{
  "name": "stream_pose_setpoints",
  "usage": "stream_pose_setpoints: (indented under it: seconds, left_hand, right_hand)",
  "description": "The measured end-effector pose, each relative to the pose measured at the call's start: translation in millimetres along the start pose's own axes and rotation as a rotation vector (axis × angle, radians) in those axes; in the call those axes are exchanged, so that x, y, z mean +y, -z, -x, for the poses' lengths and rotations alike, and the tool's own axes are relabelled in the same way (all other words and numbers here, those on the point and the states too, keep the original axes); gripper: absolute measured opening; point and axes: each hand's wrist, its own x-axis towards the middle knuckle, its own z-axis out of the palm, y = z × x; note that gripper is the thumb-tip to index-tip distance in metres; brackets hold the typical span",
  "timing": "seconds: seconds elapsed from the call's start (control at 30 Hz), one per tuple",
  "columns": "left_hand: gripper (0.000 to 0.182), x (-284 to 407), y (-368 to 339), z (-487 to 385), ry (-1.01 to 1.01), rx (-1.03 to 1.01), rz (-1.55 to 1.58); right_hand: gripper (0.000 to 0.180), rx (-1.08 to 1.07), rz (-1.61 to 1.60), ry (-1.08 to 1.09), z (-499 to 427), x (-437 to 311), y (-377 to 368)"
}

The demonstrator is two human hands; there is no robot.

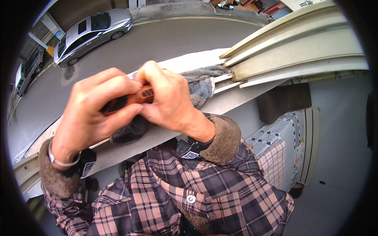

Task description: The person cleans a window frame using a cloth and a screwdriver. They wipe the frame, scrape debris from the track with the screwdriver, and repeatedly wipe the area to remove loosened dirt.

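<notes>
My left hand (91,103) and my right hand (169,98) meet around an orange-and-black hand tool (134,98). Its handle lies between them, and my fingers cover much of it, so its exact kind cannot be told. Beneath my hands, a grey plush cloth (202,91) is spread over the window sill and its tracks. A darker fold of plush cloth (130,134) hangs toward me below the tool. To the right of the cloth, pale sliding-window rails (226,78) show, with dirt between them.
Cream window frames (295,47) rise at the right. Past the white outer ledge (195,60), a road (183,38) lies well below with a parked silver car (94,32). Indoors at the right is a bed with a patterned cover (271,135) and a checked cloth (273,162).
</notes>
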Motion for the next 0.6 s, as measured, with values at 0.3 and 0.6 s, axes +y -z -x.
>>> stream_pose_setpoints:
  seconds: [0.3, 0.6]
  left_hand:
    - [0.018, -13.5, -11.2, 16.8, 0.087, -0.065, 0.019]
    - [0.024, -6.1, -17.6, 3.2, -0.052, -0.007, -0.064]
  right_hand:
    - [0.034, 0.039, 0.054, -0.016, 4.1, 8.1, 13.0]
    - [0.038, 0.084, 0.091, 0.008, 5.5, 14.4, 9.4]
